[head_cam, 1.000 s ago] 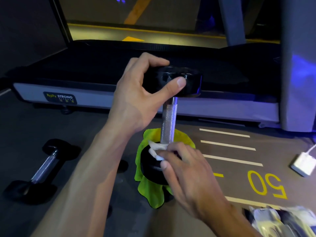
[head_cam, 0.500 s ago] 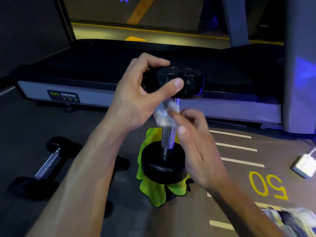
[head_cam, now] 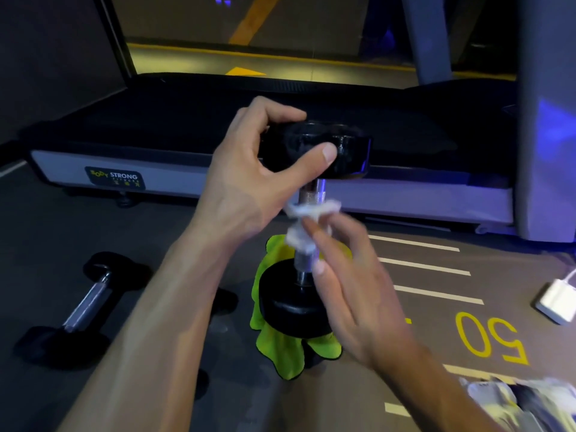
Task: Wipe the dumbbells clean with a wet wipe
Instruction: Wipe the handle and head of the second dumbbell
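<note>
Upright dumbbell [head_cam: 307, 232] stands on end, lower black head sitting on a lime-green cloth [head_cam: 282, 349] spread on the dark floor [head_cam: 193, 244]

Left hand [head_cam: 249, 179] grips the upper black head of the dumbbell, thumb across the near face, fingers curled over the far edge

Right hand [head_cam: 352, 285] holds a crumpled white wet wipe [head_cam: 304, 222] against the knurled metal handle, about mid-shaft, wipe wrapped round the bar; fingers blurred, curled loosely about wipe and handle

Second dumbbell [head_cam: 79, 307] lies on its side on the floor, well to the left of the upright dumbbell, chrome handle showing, untouched

Behind the upright dumbbell: treadmill [head_cam: 187, 141] with black belt and pale side rail, label reading BODY STRONG on the rail

Right of the upright dumbbell: white floor lines and a yellow "50" marking [head_cam: 491, 338]; farther right a small white charger block [head_cam: 556, 302] with cable

Lower right of the upright dumbbell, at frame edge: a packet [head_cam: 514, 400], blurred — contents cannot be told
</note>
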`<state>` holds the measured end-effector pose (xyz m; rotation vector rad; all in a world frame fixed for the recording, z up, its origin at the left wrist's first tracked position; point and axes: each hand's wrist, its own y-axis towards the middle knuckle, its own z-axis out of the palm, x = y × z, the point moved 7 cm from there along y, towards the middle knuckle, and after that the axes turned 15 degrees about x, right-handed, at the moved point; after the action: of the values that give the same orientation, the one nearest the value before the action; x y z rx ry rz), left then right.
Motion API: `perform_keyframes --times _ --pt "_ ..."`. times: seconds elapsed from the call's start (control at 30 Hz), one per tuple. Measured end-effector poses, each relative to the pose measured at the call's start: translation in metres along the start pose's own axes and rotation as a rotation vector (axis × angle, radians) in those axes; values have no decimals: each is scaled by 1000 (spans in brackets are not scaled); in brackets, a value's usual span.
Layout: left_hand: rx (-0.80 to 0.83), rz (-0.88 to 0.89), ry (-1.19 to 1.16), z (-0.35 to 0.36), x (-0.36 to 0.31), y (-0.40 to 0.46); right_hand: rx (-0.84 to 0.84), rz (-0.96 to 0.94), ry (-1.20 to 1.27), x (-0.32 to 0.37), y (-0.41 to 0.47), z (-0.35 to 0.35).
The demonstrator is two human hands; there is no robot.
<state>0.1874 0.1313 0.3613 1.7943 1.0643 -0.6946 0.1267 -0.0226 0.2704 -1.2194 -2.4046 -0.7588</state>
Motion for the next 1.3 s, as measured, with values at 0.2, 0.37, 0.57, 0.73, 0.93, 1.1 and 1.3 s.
perform_keyframes --times 0.2,0.37,0.57,0.73,0.93,1.1,1.3 --pt "-61 -13 115 6 -11 -6 107 -28 -9 -10 -15 11" --pt "52 12 118 11 -16 4 24 -26 83 -10 -6 -13" --pt "32 25 56 11 -10 10 120 124 -331 18 -15 31" --pt "28 19 3 3 -3 6 134 106 -311 21 -7 33" --pt "27 20 -48 1 0 4 26 40 278 -23 -18 16" --pt "41 33 -83 4 1 3 -69 152 415 -38 -15 15" --pt "43 57 -137 2 1 -2 -54 -23 50 13 -21 20"
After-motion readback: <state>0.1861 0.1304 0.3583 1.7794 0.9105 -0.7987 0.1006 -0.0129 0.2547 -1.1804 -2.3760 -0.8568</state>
